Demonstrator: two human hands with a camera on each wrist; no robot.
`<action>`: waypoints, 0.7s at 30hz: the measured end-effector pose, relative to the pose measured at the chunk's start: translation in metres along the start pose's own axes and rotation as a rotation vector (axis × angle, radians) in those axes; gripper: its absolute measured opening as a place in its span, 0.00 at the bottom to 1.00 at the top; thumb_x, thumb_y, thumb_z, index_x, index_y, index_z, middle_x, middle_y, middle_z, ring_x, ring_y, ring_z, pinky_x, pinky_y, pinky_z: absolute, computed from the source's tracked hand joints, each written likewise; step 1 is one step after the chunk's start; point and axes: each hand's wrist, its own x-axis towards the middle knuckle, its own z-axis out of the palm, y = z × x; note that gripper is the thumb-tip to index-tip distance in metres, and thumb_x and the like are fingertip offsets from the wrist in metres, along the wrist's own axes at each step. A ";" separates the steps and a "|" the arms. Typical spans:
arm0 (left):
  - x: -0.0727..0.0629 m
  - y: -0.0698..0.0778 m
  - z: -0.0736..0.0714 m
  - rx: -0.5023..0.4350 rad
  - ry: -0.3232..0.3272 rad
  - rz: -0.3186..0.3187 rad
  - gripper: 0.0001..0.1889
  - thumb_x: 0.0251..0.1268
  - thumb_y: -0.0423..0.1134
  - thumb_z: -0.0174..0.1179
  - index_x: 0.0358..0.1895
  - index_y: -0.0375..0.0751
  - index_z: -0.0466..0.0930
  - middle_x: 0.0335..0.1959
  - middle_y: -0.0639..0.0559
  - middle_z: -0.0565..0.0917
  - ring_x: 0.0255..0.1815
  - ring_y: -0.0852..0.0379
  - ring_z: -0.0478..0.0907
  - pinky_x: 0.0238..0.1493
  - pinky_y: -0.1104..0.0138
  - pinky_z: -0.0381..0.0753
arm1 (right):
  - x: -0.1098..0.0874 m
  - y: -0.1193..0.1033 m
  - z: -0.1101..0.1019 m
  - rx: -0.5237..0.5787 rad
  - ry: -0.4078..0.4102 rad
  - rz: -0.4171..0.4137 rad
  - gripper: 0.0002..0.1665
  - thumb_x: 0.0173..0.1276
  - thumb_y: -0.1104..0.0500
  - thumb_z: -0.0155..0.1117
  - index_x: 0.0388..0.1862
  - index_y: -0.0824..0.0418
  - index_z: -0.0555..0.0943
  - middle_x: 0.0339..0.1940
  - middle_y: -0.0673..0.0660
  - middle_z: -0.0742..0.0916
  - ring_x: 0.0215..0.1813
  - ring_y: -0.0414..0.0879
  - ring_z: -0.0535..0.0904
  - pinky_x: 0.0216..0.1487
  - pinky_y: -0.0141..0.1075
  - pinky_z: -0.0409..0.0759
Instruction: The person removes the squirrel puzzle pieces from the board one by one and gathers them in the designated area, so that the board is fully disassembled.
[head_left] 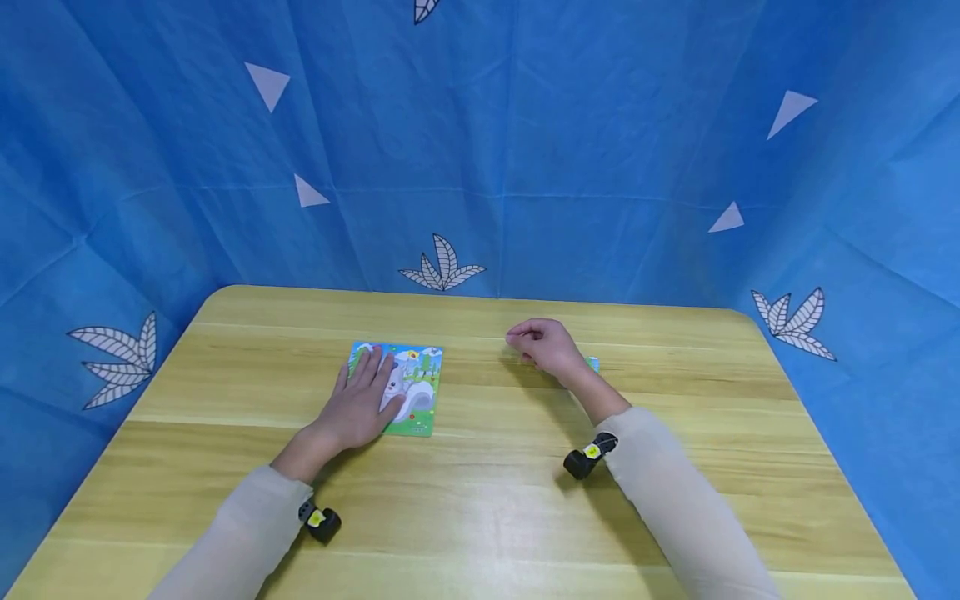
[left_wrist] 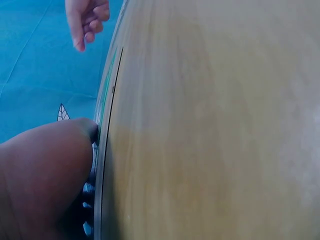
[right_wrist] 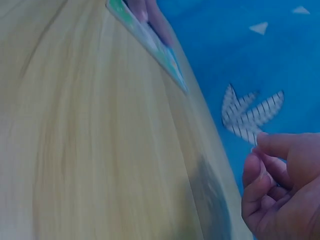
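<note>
A square picture board (head_left: 422, 421) with a pale bushy-tailed animal, green ground and blue sky lies on the table. My left hand (head_left: 360, 406) rests flat on its left half with the fingers spread, hiding part of the picture. My right hand (head_left: 550, 347) hovers over the table to the right of the board. Its fingers are curled, and the thumb tip meets the index finger in the right wrist view; I cannot tell whether something small is between them. Behind the right wrist, a small blue-green piece (head_left: 593, 364) shows partly, the rest hidden by the arm.
The wooden table (head_left: 480, 500) has rounded far corners. A blue cloth (head_left: 480, 167) with white triangles and leaf prints hangs right behind its far edge and along both sides. Each sleeve cuff carries a small black camera, such as the right wrist camera (head_left: 581, 462).
</note>
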 end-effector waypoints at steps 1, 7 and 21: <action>0.000 0.000 -0.001 0.002 0.000 -0.001 0.39 0.82 0.55 0.41 0.82 0.32 0.44 0.83 0.35 0.38 0.83 0.38 0.32 0.78 0.39 0.31 | 0.002 -0.003 0.007 0.009 -0.011 -0.007 0.13 0.76 0.58 0.64 0.51 0.66 0.85 0.33 0.62 0.84 0.30 0.49 0.79 0.25 0.34 0.70; -0.004 0.007 -0.009 -0.015 0.004 -0.004 0.38 0.82 0.53 0.44 0.81 0.30 0.46 0.82 0.32 0.40 0.83 0.35 0.35 0.78 0.37 0.33 | 0.008 -0.018 0.042 0.028 -0.046 -0.032 0.10 0.74 0.60 0.66 0.47 0.65 0.86 0.33 0.65 0.85 0.29 0.51 0.80 0.26 0.35 0.72; -0.005 0.012 -0.013 0.002 -0.011 -0.014 0.39 0.82 0.53 0.44 0.81 0.29 0.45 0.83 0.32 0.41 0.83 0.34 0.35 0.77 0.37 0.34 | 0.021 -0.027 0.105 -0.093 -0.049 -0.175 0.06 0.70 0.62 0.69 0.43 0.64 0.87 0.29 0.56 0.84 0.27 0.43 0.76 0.25 0.29 0.73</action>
